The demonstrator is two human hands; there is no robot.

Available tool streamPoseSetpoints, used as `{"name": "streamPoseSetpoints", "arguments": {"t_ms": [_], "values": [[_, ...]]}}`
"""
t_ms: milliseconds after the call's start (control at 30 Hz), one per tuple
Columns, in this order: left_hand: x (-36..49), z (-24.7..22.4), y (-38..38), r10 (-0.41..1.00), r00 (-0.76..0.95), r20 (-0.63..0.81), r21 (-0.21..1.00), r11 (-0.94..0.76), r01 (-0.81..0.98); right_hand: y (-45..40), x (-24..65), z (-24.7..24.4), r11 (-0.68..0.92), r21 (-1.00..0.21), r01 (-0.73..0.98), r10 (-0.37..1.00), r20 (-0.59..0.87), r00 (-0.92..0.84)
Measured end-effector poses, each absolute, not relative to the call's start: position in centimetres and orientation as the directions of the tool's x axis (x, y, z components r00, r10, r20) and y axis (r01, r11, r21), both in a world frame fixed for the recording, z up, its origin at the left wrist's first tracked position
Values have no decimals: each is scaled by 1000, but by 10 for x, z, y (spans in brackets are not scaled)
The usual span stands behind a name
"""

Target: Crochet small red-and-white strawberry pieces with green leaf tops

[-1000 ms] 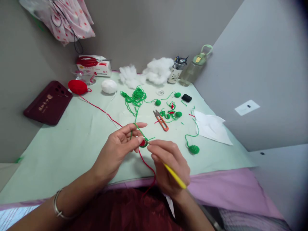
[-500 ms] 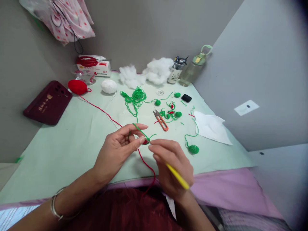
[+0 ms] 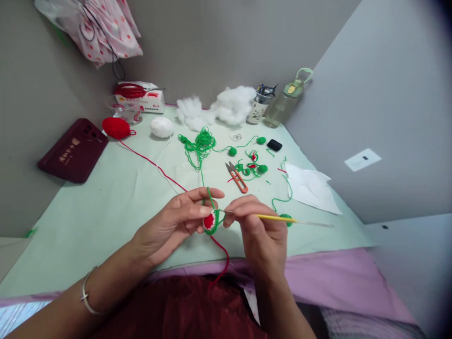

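Observation:
My left hand (image 3: 176,221) pinches a small crocheted piece (image 3: 211,223) with a red middle, a white ring and a green edge. Green yarn (image 3: 209,195) runs over its raised index finger, back to the loose green tangle (image 3: 203,143). In my right hand (image 3: 261,226) is a crochet hook (image 3: 275,217) with a yellow handle, held nearly level. Its metal tip meets the green edge of the piece; the exact loop is too small to make out. A red strand (image 3: 222,249) hangs below the piece towards my lap.
Orange thread snips (image 3: 238,179) lie beyond my hands, near small green crocheted balls (image 3: 262,168). A red yarn ball (image 3: 116,127) and a white one (image 3: 161,127) sit left, by a maroon phone (image 3: 73,150). White stuffing (image 3: 233,106), a pen cup (image 3: 259,106) and a bottle (image 3: 286,103) stand behind.
The crocheted piece has turned so its red and white face shows. The hook has swung from slanting down to nearly level, and my right hand has rolled and moved slightly right.

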State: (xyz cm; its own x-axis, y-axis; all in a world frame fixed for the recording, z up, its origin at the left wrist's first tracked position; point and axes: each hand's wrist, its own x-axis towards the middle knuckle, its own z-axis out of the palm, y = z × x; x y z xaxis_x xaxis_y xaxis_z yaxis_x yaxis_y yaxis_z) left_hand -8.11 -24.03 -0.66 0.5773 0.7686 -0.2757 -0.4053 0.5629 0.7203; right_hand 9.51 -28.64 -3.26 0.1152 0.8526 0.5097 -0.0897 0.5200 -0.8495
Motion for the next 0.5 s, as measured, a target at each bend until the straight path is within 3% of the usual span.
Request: {"name": "streamPoseSetpoints", "arguments": {"t_ms": [67, 133, 300, 500], "values": [[-79, -6, -242, 747, 608, -269, 697, 587, -412, -281, 93, -36, 457, -851, -259, 890, 442, 115], [-77, -8, -244, 754, 608, -247, 724, 561, -401, -278, 90, -39, 431, -848, -307, 902, 415, 121], [-74, -14, -248, 863, 487, -134, 893, 319, -319, -282, 88, -44, 470, -873, -127, 876, 446, 182], [-75, -14, -248, 880, 469, -80, 924, 242, -296, -283, 89, -43, 470, -873, -133, 870, 431, 241]]}}
